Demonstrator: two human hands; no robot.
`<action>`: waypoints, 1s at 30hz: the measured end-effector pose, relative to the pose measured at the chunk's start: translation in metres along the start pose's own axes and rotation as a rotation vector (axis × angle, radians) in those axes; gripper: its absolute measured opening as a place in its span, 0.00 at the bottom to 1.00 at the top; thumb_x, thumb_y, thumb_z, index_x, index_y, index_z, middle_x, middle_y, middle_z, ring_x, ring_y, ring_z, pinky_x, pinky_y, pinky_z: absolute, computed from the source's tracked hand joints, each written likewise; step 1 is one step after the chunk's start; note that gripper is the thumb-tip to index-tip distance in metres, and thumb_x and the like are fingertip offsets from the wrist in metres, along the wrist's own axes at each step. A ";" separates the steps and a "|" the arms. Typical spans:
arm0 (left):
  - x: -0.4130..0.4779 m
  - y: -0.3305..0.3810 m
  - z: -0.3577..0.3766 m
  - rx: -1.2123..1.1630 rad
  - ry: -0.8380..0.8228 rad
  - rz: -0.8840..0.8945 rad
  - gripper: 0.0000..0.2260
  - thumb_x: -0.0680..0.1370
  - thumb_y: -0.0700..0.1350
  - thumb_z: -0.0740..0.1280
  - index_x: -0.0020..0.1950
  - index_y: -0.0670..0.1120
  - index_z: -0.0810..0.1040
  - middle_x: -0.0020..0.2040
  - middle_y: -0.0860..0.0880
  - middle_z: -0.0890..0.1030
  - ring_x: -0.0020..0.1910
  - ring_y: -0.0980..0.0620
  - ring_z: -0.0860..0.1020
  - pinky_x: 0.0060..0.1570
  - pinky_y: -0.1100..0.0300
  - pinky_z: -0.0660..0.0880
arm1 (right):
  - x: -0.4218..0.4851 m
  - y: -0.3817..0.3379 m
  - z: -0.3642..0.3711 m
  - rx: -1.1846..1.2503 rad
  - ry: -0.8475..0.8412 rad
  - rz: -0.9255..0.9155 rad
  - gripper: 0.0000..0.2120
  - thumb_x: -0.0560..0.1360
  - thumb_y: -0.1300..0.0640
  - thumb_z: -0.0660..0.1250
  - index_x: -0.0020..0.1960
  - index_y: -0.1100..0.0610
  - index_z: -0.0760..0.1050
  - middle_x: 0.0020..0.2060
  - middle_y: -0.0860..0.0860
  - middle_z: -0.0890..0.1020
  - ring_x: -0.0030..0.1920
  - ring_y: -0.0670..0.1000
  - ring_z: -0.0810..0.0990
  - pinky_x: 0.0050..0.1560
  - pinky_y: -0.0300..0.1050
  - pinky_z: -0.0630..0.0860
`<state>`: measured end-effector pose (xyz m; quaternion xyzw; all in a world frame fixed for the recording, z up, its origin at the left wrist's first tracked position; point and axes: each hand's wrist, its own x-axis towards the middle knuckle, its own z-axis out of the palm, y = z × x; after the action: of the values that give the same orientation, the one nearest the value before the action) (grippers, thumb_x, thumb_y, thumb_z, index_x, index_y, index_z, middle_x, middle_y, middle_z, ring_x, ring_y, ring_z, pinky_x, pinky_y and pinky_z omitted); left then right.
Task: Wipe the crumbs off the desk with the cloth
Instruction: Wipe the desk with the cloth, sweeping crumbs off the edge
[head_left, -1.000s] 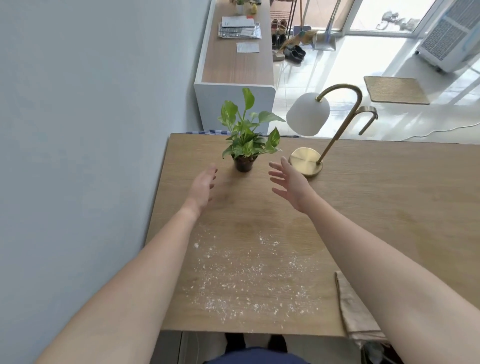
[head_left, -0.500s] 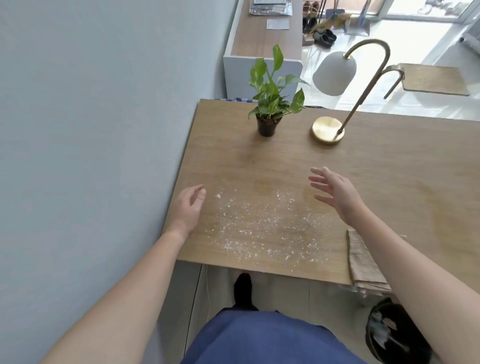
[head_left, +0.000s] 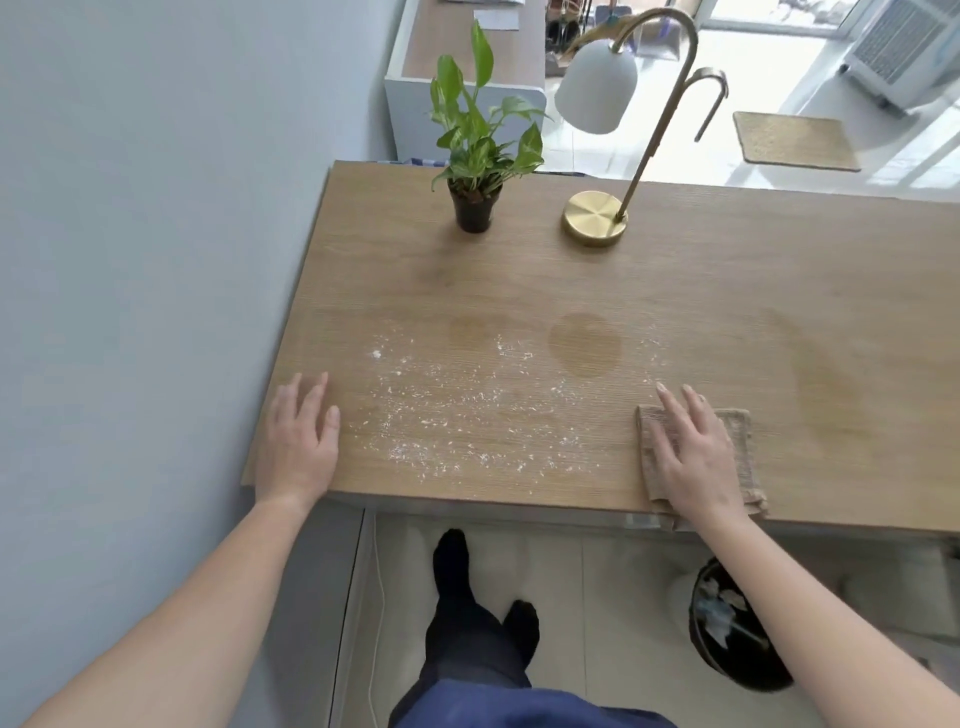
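The right hand (head_left: 693, 457) lies flat, fingers spread, on the cloth (head_left: 740, 441) at the desk's (head_left: 727, 291) five o'clock edge. The left hand (head_left: 298, 441) rests open and empty at nine o'clock of the crumbs (head_left: 467, 410).

1 cloth (head_left: 737, 431), 1 plant (head_left: 475, 150), 1 lamp (head_left: 597, 218)

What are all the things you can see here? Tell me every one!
desk: one, light wood, against the wall
crumbs: many, white, scattered near the front edge between the hands
cloth: one, beige, folded at the front edge under the right hand
plant: one, green in a dark pot, back of the desk
lamp: one, brass with a white shade, beside the plant
bin: one, black, on the floor below the cloth
left hand: flat on the desk's left corner
right hand: flat on the cloth
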<state>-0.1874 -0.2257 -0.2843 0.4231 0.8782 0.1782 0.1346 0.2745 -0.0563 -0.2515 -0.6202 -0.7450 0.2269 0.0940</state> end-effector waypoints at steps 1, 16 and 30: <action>0.002 -0.002 0.001 0.008 0.003 0.006 0.23 0.88 0.52 0.59 0.84 0.54 0.66 0.85 0.46 0.60 0.84 0.43 0.57 0.82 0.44 0.56 | -0.003 0.006 0.004 -0.043 -0.016 0.001 0.27 0.86 0.43 0.57 0.84 0.40 0.58 0.85 0.49 0.58 0.85 0.52 0.52 0.84 0.59 0.50; 0.015 -0.004 0.010 0.118 0.060 0.038 0.28 0.84 0.60 0.49 0.84 0.57 0.65 0.85 0.47 0.62 0.85 0.43 0.58 0.83 0.46 0.52 | -0.017 0.035 0.000 -0.303 -0.127 -0.058 0.28 0.81 0.28 0.35 0.80 0.25 0.37 0.84 0.36 0.42 0.84 0.41 0.36 0.84 0.51 0.39; 0.017 -0.002 0.012 0.135 0.110 0.041 0.27 0.83 0.58 0.53 0.82 0.56 0.69 0.82 0.46 0.68 0.82 0.41 0.63 0.79 0.39 0.62 | 0.008 0.028 -0.004 -0.285 -0.140 0.038 0.27 0.80 0.28 0.31 0.79 0.25 0.33 0.83 0.34 0.38 0.82 0.41 0.33 0.83 0.51 0.35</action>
<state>-0.1946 -0.2106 -0.2975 0.4386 0.8854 0.1441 0.0537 0.2993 -0.0443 -0.2614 -0.6239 -0.7626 0.1631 -0.0515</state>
